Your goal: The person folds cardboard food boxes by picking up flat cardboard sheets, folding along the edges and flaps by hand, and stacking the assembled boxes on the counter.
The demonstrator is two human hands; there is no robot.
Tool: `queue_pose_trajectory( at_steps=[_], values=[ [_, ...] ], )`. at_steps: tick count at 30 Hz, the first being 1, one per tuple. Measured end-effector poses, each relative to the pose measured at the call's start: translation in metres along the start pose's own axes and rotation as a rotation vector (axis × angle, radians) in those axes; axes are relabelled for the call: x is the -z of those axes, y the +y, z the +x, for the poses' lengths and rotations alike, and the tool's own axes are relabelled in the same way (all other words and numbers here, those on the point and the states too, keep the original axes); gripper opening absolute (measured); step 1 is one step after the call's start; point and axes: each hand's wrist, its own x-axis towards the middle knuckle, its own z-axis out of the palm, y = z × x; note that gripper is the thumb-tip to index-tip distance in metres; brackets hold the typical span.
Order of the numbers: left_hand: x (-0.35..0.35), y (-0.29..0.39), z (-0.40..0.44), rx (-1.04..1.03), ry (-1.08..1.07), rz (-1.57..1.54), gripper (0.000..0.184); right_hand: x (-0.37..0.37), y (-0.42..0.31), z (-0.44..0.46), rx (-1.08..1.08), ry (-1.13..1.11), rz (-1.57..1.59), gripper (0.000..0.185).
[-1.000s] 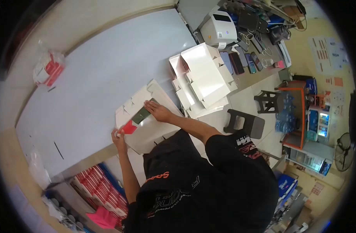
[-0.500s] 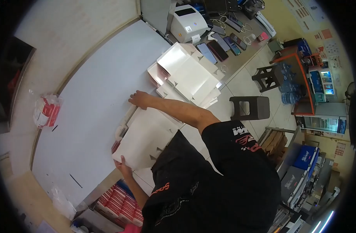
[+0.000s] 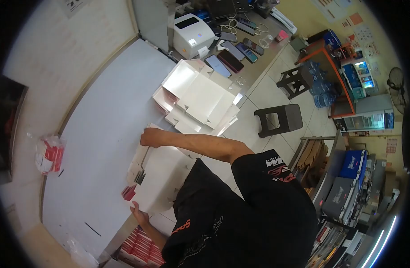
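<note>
A white cardboard box blank [image 3: 162, 176], partly folded, lies at the table's edge in front of my body. My right hand [image 3: 154, 137] is closed over its far upper corner, by a narrow side flap [image 3: 137, 164]. At the lower corner my left hand [image 3: 141, 215] grips the cardboard edge, its thumb on top and its other fingers mostly hidden beneath. A red-printed end flap [image 3: 129, 193] sticks out near the left hand. Beyond my right hand lies a stack of similar white box blanks [image 3: 205, 100], with creases and slots.
A white label printer [image 3: 194, 35] and several phones [image 3: 230, 61] stand on the far counter. A plastic bag with red boxes [image 3: 50, 155] lies at the table's left edge. Packed red boxes [image 3: 140, 250] sit below. Dark stools [image 3: 278, 120] stand on the floor.
The view has shifted. My right hand has curled more at the blank's upper corner, and the side flap and red end flap now stand out more. My left hand keeps hold of the lower corner.
</note>
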Motion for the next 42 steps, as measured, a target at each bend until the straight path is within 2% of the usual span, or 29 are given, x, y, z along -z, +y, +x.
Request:
queue_pose_trajectory(
  at_steps=[1,3,4,6,7,8,9,10,11,14,15,16,17,19,20,21,22,23,24,27,28,29,31,32,33,35,36,38,42],
  values=[
    [-0.001,0.006,-0.001,-0.027,-0.014,0.008,0.056,-0.003,-0.001,-0.006,-0.013,0.013,-0.002,0.021],
    [0.0,-0.001,0.005,-0.051,-0.04,0.02,0.056,-0.008,-0.007,-0.023,-0.123,0.151,0.216,0.042],
    [-0.006,-0.004,0.004,-0.062,-0.013,0.049,0.056,-0.022,-0.011,-0.025,-0.13,0.171,0.208,0.042],
    [-0.015,-0.009,0.003,-0.087,-0.001,0.065,0.055,-0.054,-0.024,-0.024,-0.296,0.358,0.312,0.048],
    [-0.01,-0.014,0.009,-0.102,-0.019,0.069,0.055,-0.058,-0.035,-0.03,-0.275,0.402,0.332,0.046],
    [0.003,-0.025,0.014,-0.017,-0.052,0.034,0.055,-0.083,-0.039,-0.033,-0.186,0.561,0.259,0.042],
    [0.017,-0.034,0.023,0.065,-0.086,0.006,0.055,-0.094,-0.044,-0.044,-0.207,0.473,0.276,0.041],
    [0.03,-0.043,0.029,0.035,-0.104,0.032,0.055,-0.106,-0.045,-0.051,-0.211,0.409,0.29,0.038],
    [0.04,-0.05,0.039,-0.007,-0.117,0.057,0.055,-0.119,-0.045,-0.057,-0.203,0.482,0.306,0.036],
    [0.004,-0.025,0.033,-0.081,-0.129,0.152,0.056,-0.162,-0.03,-0.062,-0.204,0.64,0.284,0.032],
    [0.004,-0.02,0.036,-0.012,-0.124,0.165,0.056,-0.158,-0.025,-0.064,-0.22,0.667,0.28,0.032],
    [0.004,-0.02,0.041,0.057,-0.116,0.174,0.057,-0.152,-0.019,-0.067,-0.148,0.605,0.226,0.032],
    [0.006,-0.021,0.044,0.042,-0.126,0.194,0.057,-0.149,-0.018,-0.066,-0.072,0.544,0.178,0.033],
    [0.017,-0.026,0.058,0.142,0.065,0.4,0.061,-0.16,-0.013,-0.066,-0.057,0.522,0.135,0.038],
    [0.028,-0.029,0.062,0.126,0.061,0.424,0.061,-0.146,-0.022,-0.085,-0.042,0.476,0.205,0.047],
    [0.042,-0.033,0.066,0.122,-0.054,0.367,0.062,-0.137,-0.03,-0.1,-0.031,0.425,0.276,0.057],
    [0.042,-0.033,0.068,0.122,-0.172,0.303,0.065,-0.14,-0.036,-0.101,-0.046,0.443,0.277,0.057],
    [0.039,-0.032,0.074,0.114,-0.188,0.315,0.065,-0.141,-0.046,-0.101,-0.105,0.44,0.25,0.067],
    [0.029,-0.03,0.071,0.025,-0.136,0.441,0.065,-0.146,-0.053,-0.102,-0.165,0.43,0.225,0.076],
    [0.009,-0.029,0.047,-0.222,0.006,0.818,0.067,-0.138,-0.06,-0.08,-0.27,0.312,0.12,0.083],
    [0.006,-0.025,0.044,-0.314,0.054,0.945,0.068,-0.123,-0.072,-0.08,-0.324,0.451,0.186,0.082],
    [0.0,-0.021,0.047,-0.314,0.033,0.954,0.068,-0.109,-0.084,-0.083,-0.376,0.591,0.243,0.082],
    [-0.01,-0.013,0.055,-0.378,0.182,0.943,0.068,-0.115,-0.135,-0.066,-0.263,0.825,0.569,0.078],
    [-0.015,-0.005,0.058,-0.37,0.061,0.818,0.068,-0.101,-0.157,-0.074,-0.117,0.708,0.717,0.075],
    [-0.019,0.003,0.065,-0.36,0.056,0.821,0.068,-0.085,-0.18,-0.085,0.032,0.584,0.864,0.072],
    [-0.023,0.022,0.08,-0.023,0.086,0.801,0.065,-0.091,-0.213,-0.089,0.216,0.763,0.551,0.045],
    [-0.025,0.027,0.084,-0.016,0.091,0.807,0.065,-0.086,-0.212,-0.088,0.216,0.763,0.561,0.045],
    [-0.024,0.037,0.084,0.393,-0.136,0.528,0.061,-0.071,-0.208,-0.078,0.11,0.77,0.439,0.018],
    [-0.018,0.024,0.081,0.41,-0.136,0.622,0.058,-0.071,-0.21,-0.075,0.134,0.736,0.238,0.011]
  ],
)
